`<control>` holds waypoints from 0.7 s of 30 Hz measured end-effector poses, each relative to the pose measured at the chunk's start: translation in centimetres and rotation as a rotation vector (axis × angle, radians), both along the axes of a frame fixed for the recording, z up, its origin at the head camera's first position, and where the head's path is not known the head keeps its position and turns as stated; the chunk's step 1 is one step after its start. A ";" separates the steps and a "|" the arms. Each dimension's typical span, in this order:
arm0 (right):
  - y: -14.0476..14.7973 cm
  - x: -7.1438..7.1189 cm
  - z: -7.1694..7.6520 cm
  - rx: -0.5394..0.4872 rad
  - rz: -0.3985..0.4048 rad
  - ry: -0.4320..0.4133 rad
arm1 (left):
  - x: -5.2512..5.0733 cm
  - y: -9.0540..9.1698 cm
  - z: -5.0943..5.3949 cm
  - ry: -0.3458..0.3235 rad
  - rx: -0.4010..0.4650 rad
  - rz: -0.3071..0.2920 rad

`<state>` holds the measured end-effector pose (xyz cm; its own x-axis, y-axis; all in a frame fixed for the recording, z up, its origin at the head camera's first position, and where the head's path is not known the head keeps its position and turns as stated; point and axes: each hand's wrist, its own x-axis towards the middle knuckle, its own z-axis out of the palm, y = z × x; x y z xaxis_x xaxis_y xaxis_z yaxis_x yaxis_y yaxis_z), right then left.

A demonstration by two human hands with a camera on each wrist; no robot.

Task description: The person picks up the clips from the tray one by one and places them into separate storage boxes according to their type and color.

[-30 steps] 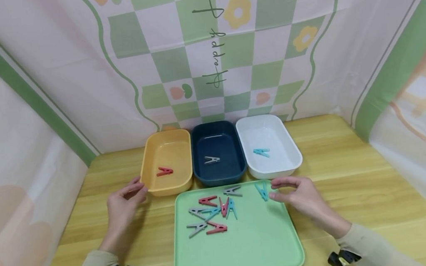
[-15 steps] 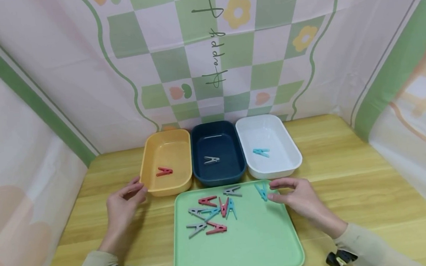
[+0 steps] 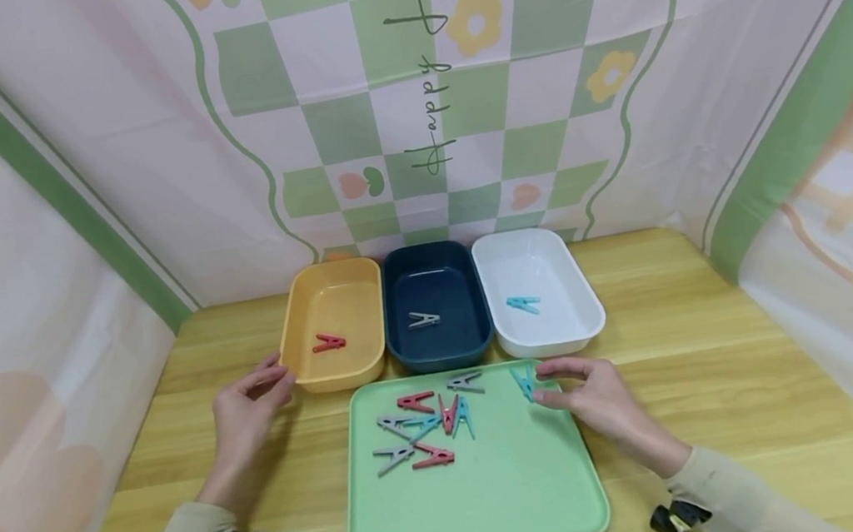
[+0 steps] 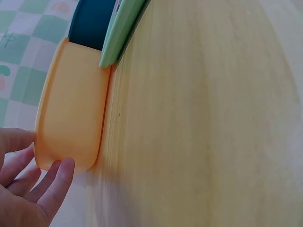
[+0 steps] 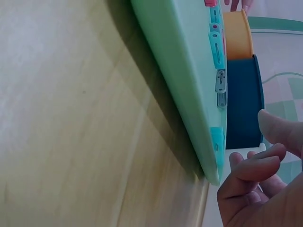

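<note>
A light-blue clothespin (image 3: pixel 523 383) lies at the back right of the green tray (image 3: pixel 519 492). Beside it is my right hand (image 3: pixel 595 395), thumb and index finger apart. The right wrist view has that same clothespin (image 5: pixel 217 146) with nothing gripping it. My left hand (image 3: pixel 248 409) is at the front left corner of the yellow bin (image 3: pixel 338 381); in the left wrist view its fingertips touch the bin's end. More clothespins lie mostly on the tray's left half, including a red clothespin (image 3: pixel 434 455), a grey clothespin (image 3: pixel 466 382) and a blue clothespin (image 3: pixel 463 417).
Behind the tray, a navy bin (image 3: pixel 441 352) and a white bin (image 3: pixel 553 344) stand in a row with the yellow one. They contain a red clothespin (image 3: pixel 330 342), a grey clothespin (image 3: pixel 424 320) and a blue clothespin (image 3: pixel 523 304), one each. A patterned cloth (image 3: pixel 400 118) hangs behind.
My right hand has shifted slightly left, closer to the light-blue clothespin at the tray's back right. The left hand stays at the yellow bin, and the clothespins have not visibly moved.
</note>
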<state>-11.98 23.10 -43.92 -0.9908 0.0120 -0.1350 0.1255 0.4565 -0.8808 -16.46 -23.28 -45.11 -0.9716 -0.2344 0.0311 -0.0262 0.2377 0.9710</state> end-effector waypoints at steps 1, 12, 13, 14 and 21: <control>0.0 0.0 0.0 0.000 0.002 0.000 | 0.0 0.0 0.0 0.002 -0.002 0.001; -0.7 -0.1 0.1 -0.049 0.023 -0.065 | -0.1 0.1 0.0 0.003 0.004 0.013; -0.7 -0.1 0.1 -0.063 0.024 -0.075 | -0.1 0.1 0.0 0.002 0.004 0.014; -0.8 -0.1 0.1 -0.069 0.032 -0.082 | -0.1 0.1 0.0 0.001 0.008 0.015; -1.0 -0.3 -0.2 -0.072 0.080 -0.102 | -0.1 0.0 0.0 -0.010 0.008 0.010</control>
